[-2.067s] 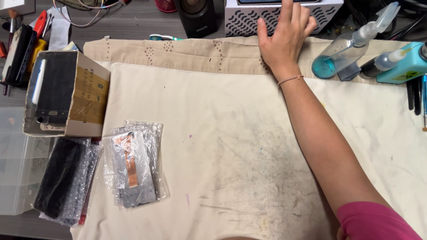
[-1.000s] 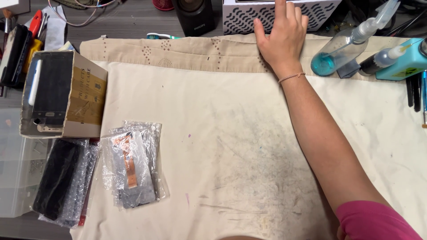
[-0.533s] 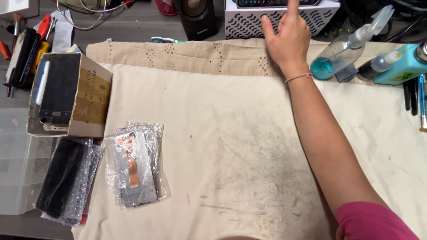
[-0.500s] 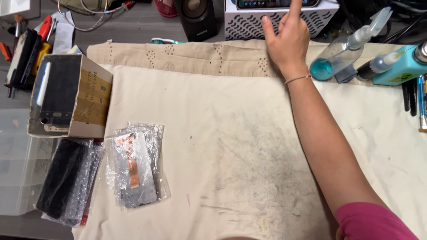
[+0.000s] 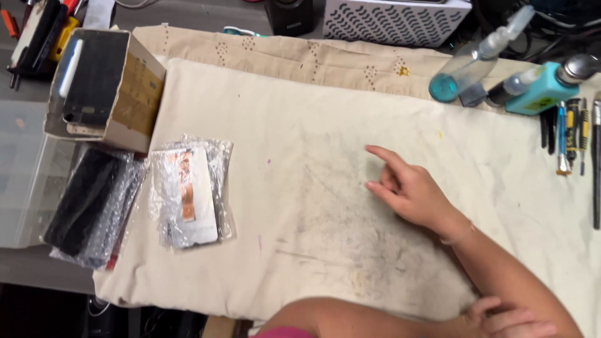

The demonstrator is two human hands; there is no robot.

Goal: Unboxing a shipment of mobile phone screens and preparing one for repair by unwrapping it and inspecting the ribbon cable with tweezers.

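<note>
Right hand (image 5: 416, 194) rests empty, fingers loose, on the stained cloth (image 5: 300, 125); left hand (image 5: 507, 320) empty.

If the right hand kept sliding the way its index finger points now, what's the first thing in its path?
The right hand points up and to the left across the bare cream cloth. That line looks free over the cloth; the first thing near it is probably the cardboard box at the far left corner, though the exact heading is uncertain.

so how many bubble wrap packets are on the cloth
2. A clear bubble wrap packet with an orange-marked part lies left of centre; a bubble wrap packet holding a dark flat panel overhangs the left edge. More may hide beneath.
</note>
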